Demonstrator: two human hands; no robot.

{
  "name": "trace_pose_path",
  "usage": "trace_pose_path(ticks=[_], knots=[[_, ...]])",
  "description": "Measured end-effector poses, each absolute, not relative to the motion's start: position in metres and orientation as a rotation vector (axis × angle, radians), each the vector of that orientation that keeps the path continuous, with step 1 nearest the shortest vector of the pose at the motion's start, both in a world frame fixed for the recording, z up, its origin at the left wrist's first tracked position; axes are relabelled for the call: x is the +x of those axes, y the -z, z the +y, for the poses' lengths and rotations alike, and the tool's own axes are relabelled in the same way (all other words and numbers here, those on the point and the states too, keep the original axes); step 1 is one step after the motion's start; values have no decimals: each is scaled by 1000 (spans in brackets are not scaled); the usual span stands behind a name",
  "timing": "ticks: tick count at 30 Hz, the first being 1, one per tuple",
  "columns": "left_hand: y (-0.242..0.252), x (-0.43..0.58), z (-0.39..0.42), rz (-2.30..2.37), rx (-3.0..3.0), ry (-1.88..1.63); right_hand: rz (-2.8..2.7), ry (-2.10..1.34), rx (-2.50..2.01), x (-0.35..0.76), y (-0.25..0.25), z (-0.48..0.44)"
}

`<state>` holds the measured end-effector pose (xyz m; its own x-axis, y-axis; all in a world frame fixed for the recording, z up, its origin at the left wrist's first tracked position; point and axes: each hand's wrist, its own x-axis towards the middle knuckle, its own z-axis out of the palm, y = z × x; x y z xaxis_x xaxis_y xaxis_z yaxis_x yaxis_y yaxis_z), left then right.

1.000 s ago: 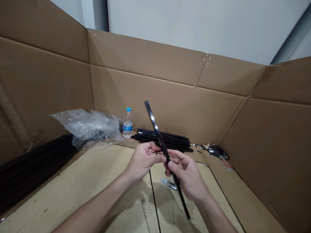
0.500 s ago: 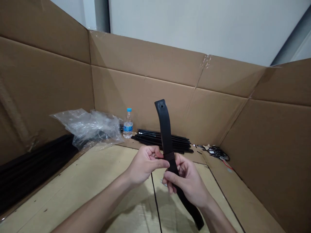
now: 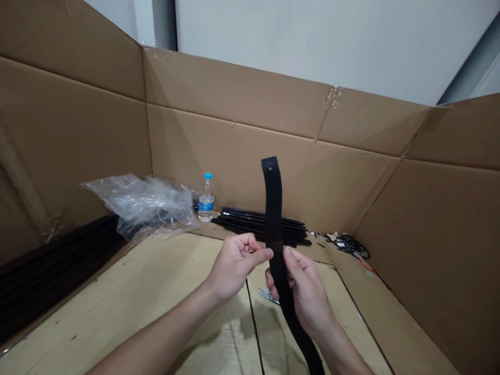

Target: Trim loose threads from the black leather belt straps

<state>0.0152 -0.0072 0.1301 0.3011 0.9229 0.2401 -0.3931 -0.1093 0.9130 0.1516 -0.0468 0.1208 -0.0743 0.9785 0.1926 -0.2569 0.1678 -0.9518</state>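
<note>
Now we are gripping the black strap [image 3: 274, 219] with the fingers of our right hand [image 3: 307, 294], while our left hand [image 3: 236, 268] is holding its fingers closed just beside it.

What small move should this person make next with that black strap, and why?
Probably pinch the black strap with the left hand too: the right hand seems to grip it alone, the left fingertips only reach its edge, and its long lower end hangs loose.

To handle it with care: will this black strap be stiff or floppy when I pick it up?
The black strap is probably semi-stiff: its top stands unsupported above the right hand, slightly curved. Its matte surface probably isn't very slippery.
</note>
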Motion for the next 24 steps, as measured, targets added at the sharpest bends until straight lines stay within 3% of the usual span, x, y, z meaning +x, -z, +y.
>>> trace_pose_path(ticks=[6, 24], knots=[[-127, 13, 1, 668, 1125, -1322, -1160, -1325, -747, 156, -119, -43], [-129, 10, -1, 439, 1141, -1174, -1287, -1431, -726, 157, -119, -47]])
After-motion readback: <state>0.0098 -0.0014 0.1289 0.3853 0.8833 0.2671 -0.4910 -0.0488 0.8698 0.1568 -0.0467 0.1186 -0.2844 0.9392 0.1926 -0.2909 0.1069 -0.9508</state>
